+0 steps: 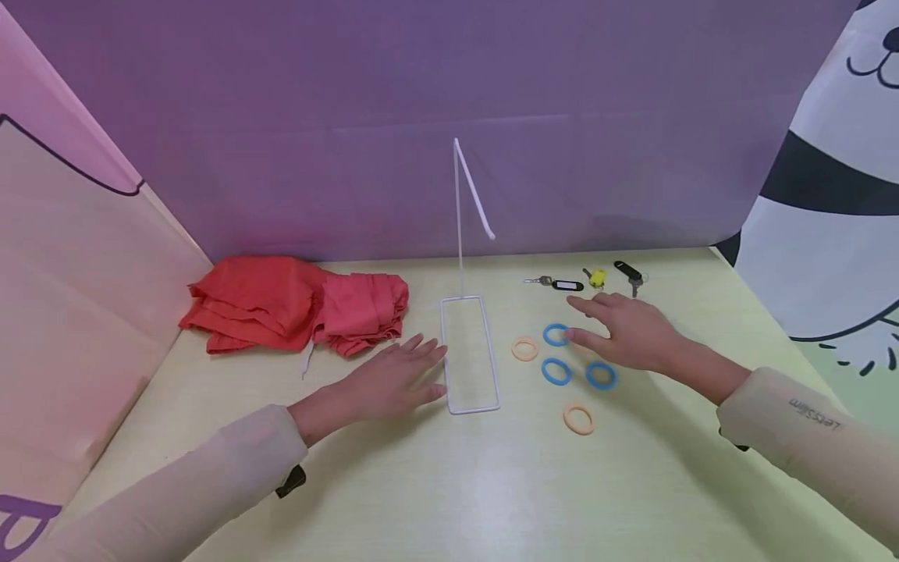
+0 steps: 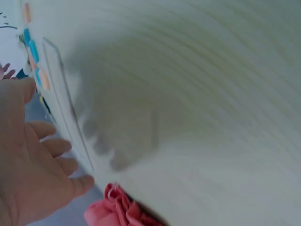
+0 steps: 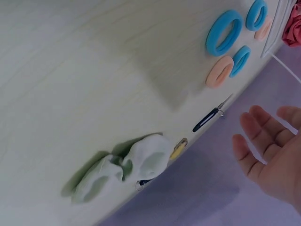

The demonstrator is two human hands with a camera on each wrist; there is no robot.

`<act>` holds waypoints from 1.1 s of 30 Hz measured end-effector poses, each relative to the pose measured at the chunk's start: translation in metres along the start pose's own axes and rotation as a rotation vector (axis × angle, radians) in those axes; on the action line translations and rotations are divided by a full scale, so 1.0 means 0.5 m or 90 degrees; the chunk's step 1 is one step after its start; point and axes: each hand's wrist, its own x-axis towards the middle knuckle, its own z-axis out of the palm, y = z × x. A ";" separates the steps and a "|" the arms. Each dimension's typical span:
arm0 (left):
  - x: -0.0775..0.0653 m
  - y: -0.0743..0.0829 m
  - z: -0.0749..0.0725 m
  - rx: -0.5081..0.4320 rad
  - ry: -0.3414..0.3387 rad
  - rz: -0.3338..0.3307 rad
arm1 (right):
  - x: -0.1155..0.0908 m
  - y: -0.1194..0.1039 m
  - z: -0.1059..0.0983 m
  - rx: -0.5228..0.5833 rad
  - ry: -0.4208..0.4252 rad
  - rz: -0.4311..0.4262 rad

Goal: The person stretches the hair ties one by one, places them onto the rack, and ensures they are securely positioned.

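My feed shows both hands spread, gripping nothing: the left hand (image 1: 389, 381) hovers near one white wire stand (image 1: 490, 351), the right hand (image 1: 628, 332) near three blue rings (image 1: 601, 386) and two orange rings (image 1: 580, 432) on the desk (image 1: 520, 492). I count three keys (image 1: 545, 280) and two red cloth bundles (image 1: 263, 300) farther back.

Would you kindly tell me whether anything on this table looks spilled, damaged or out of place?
Nothing stands out as spilled or damaged. The red cloth bundles left of the white stand look untidy: they lie rumpled, with a pale strip trailing onto the table. The loose rings seem scattered but intact.
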 end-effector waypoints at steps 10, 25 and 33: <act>0.033 -0.001 0.036 0.041 0.010 -0.015 | 0.036 -0.013 0.025 0.008 -0.080 0.065; 0.036 -0.006 0.047 0.058 0.013 -0.028 | 0.044 -0.011 0.026 0.019 -0.164 0.097; 0.039 -0.007 0.052 0.050 0.001 -0.038 | 0.049 -0.005 0.039 0.011 -0.179 0.109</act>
